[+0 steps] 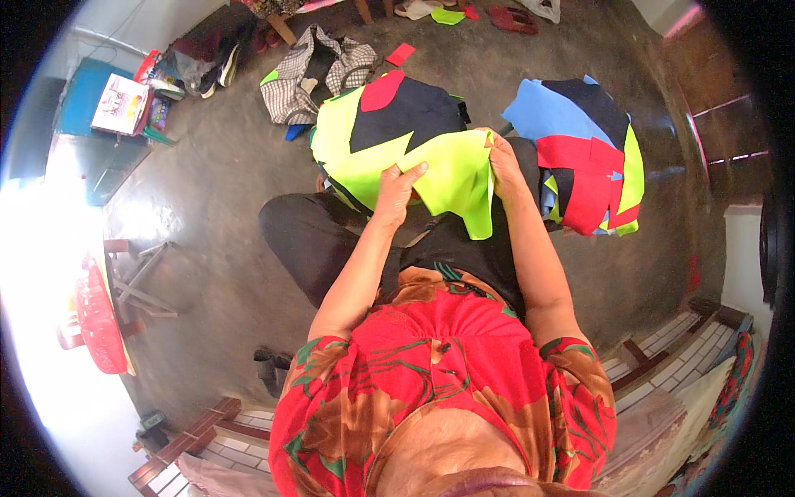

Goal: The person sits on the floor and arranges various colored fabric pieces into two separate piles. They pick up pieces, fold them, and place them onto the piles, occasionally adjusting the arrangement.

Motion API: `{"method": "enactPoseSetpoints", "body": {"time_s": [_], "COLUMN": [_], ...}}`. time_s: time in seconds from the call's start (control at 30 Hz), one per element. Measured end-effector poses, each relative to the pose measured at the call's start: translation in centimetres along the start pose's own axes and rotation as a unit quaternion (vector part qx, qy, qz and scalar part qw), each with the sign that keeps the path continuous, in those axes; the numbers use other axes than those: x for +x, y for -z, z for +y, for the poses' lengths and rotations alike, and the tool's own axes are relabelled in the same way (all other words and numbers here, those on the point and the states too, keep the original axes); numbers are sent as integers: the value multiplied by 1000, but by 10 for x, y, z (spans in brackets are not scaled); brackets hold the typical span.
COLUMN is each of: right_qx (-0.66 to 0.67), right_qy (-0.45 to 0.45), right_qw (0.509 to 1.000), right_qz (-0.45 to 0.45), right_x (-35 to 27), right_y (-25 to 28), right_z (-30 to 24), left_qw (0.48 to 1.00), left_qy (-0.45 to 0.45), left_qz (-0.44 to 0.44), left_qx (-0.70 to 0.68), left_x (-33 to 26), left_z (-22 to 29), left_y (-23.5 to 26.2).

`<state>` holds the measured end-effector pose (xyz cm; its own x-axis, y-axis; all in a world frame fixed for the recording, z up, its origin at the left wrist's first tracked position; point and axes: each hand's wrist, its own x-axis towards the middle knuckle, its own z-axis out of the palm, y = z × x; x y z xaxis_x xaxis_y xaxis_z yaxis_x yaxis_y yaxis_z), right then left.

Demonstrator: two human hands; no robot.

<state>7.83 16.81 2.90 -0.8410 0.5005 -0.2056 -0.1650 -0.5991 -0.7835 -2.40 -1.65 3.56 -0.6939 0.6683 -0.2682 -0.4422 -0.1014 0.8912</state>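
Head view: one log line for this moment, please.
left hand: grips neon-yellow fabric piece | right hand: pinches its edge | fabric pile: right

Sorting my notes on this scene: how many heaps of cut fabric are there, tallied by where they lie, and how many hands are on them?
Fabric heap on the lap: 1
Fabric heap on the floor: 1
Hands gripping the neon-yellow piece: 2, left hand and right hand
Total heaps: 2
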Motion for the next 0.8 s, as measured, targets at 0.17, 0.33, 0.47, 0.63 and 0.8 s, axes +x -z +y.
{"method": "enactPoseSetpoints", "body": {"time_s": [0.17,0.33,0.47,0.63,0.8], "right_qx": [-8,5,16,43,54], "right_qy": [-20,-17,-18,-12,-8], "right_qw": [1000,1000,1000,999,998], "right_qz": [-7,-3,-7,-28,-35], "right_x": [-2,-1,-3,-3,-5], "right_y": [-8,-10,-9,-6,-12], "right_z": [-4,-6,-7,-11,-13], "left_qw": [987,987,982,974,999], "left_qy": [-60,-112,-153,-182,-39], "left_qz": [18,24,-38,-84,-14], "left_qx": [-147,-111,-106,-110,12], "left_x": [5,36,78,116,156], "left_z": [61,109,137,135,27], "left_y": [7,0,-18,-41,-18]}}
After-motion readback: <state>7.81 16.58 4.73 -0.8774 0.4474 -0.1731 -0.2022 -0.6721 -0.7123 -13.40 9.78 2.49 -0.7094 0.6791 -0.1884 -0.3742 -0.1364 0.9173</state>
